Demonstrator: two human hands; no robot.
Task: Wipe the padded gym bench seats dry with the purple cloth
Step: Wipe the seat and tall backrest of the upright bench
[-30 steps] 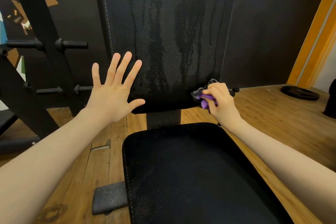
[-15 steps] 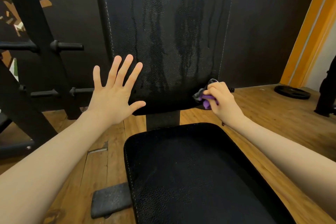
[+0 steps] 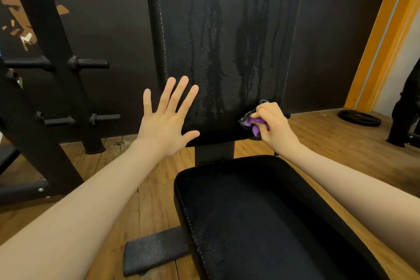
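Note:
The upright black backrest pad [image 3: 222,36] fills the middle of the view, with dark wet streaks running down it. Below it lies the black seat pad [image 3: 261,218]. My right hand [image 3: 276,125] grips the bunched purple cloth [image 3: 251,120] against the backrest's lower right corner. My left hand [image 3: 167,118] is flat with fingers spread, at the backrest's lower left edge; whether the palm touches the pad is unclear.
A black rack [image 3: 45,70] with plate pegs stands to the left. A weight plate [image 3: 359,118] lies on the wooden floor [image 3: 336,143] at the right, near an orange door frame [image 3: 384,32]. A black foot plate [image 3: 156,250] lies beside the seat.
The view has shifted slightly. The right hand with the cloth edged a little left along the backrest's bottom edge. The left hand stays spread in the same place.

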